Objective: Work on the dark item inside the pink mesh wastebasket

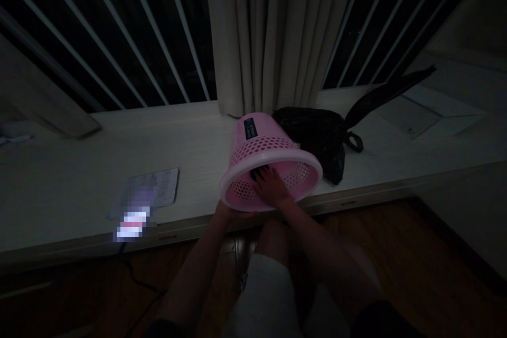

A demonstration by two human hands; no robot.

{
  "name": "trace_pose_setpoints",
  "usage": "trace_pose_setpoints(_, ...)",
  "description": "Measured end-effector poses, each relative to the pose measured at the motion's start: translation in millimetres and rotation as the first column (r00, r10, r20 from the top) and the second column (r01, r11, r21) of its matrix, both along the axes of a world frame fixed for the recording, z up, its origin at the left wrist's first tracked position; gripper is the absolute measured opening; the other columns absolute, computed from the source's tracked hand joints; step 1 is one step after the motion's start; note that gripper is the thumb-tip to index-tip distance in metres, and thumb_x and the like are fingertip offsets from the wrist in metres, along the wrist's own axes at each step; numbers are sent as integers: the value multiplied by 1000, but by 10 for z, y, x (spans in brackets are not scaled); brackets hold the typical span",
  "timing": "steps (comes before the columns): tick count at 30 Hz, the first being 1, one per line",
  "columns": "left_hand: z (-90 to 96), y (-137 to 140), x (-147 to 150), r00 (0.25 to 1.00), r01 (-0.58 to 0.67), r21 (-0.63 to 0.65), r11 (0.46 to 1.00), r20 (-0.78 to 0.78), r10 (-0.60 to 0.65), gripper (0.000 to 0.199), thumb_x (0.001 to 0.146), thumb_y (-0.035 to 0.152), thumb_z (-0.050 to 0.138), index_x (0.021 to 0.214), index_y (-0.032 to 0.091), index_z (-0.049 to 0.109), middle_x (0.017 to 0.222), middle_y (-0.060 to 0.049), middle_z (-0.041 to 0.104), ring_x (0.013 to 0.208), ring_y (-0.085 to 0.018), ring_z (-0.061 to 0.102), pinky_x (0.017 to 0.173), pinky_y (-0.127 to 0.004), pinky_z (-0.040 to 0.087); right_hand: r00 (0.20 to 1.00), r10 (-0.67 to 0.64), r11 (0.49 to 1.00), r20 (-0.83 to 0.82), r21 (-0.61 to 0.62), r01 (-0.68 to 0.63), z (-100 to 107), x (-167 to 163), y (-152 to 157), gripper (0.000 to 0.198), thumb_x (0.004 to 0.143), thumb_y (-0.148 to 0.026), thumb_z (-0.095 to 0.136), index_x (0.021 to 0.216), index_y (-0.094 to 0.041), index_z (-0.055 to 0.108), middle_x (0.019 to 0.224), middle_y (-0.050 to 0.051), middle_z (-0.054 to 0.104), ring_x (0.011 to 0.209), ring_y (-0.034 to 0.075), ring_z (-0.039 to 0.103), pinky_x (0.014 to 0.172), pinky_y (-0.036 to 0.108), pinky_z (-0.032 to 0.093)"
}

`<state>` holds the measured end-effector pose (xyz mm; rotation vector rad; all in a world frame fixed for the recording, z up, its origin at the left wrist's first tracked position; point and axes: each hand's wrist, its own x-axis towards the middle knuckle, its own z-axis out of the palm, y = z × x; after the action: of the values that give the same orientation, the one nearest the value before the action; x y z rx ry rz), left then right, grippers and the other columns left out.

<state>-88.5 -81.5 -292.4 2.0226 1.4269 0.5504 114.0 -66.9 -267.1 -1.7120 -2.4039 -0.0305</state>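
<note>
A pink plastic wastebasket [259,143] with a perforated wall and a dark label lies tilted on the pale ledge, its mouth facing me. My left hand [233,212] supports the lower left of its rim from beneath, fingers mostly hidden. Through the mouth reaches my right hand [271,187], fingers bent around or against a small dark thing [259,171] inside; its kind is too dark to make out. Right behind the wastebasket sits a tied black plastic bag [317,129], one long end sticking up to the right.
The pale ledge [190,142] runs under a barred window and a beige curtain [269,31]. To the left lie a flat printed thing [166,186] and a lit phone-like screen [133,223] with a cable below. A white box-like thing [431,108] stands at right.
</note>
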Motion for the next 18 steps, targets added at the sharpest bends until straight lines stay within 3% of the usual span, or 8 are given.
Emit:
trace_pose_setpoints(3,27,-37,2,1000,-15,39,999,-21,16,108,43,39,88,138,18,39,145,-13,47,139,-40,31,118,-51,23,1000,1,1000,-9,22,0,-43,-2,-5,55,97,-46,32,143,-16,44,148,14,40,139,29,31,114,50,18)
trace_pose_setpoints(9,73,-37,19,998,-1,54,999,-63,5,102,43,34,87,134,20,43,141,-10,53,135,-36,40,117,-46,29,1000,-1,1000,-22,2,1,-6,1,-20,56,98,-46,33,142,-15,44,148,14,40,139,29,30,114,48,19)
trace_pose_setpoints(18,-54,-10,-42,996,58,115,992,-68,-50,94,48,37,85,133,20,47,139,-9,55,135,-34,41,116,-50,28,998,4,1000,-55,2,-4,-2,-3,-28,55,98,-45,32,142,-15,44,148,14,39,139,29,30,114,49,20)
